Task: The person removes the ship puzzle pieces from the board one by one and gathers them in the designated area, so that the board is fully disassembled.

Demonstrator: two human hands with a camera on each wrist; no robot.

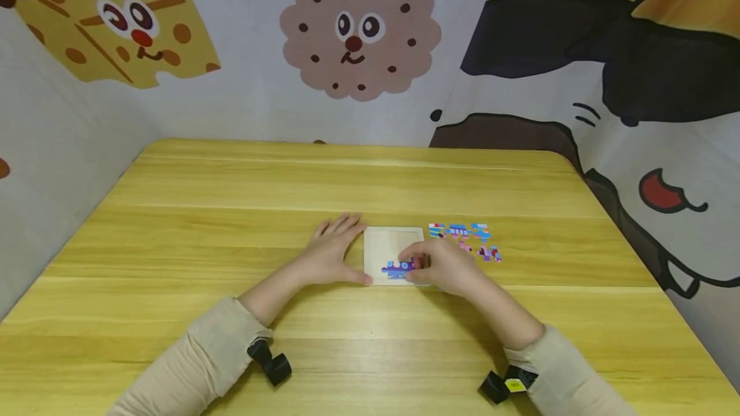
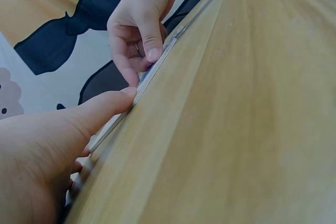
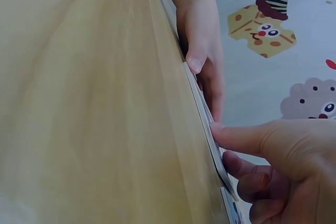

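Note:
A square, pale wooden puzzle tray [image 1: 381, 242] lies on the table, with joined purple and blue jigsaw pieces [image 1: 396, 270] at the lower part of its inside. My left hand [image 1: 329, 255] is at the tray's left side, fingers spread straight; the thumb touches the near left corner and the fingertips lie by the far left corner. Over the tray's right half, my right hand [image 1: 448, 267] has thumb and index finger curled around the right end of the purple pieces, pinching a jigsaw piece there that the fingers mostly hide. In the left wrist view, the right hand's fingertips [image 2: 152, 55] point down at the tray.
Loose colourful jigsaw pieces [image 1: 462, 233] lie just right of the tray, partly behind the right hand. The wooden table [image 1: 231, 198] extends around it, with a cartoon-printed cloth [image 1: 358, 121] hanging behind. A black wrist mount [image 1: 270, 364] sits on each sleeve.

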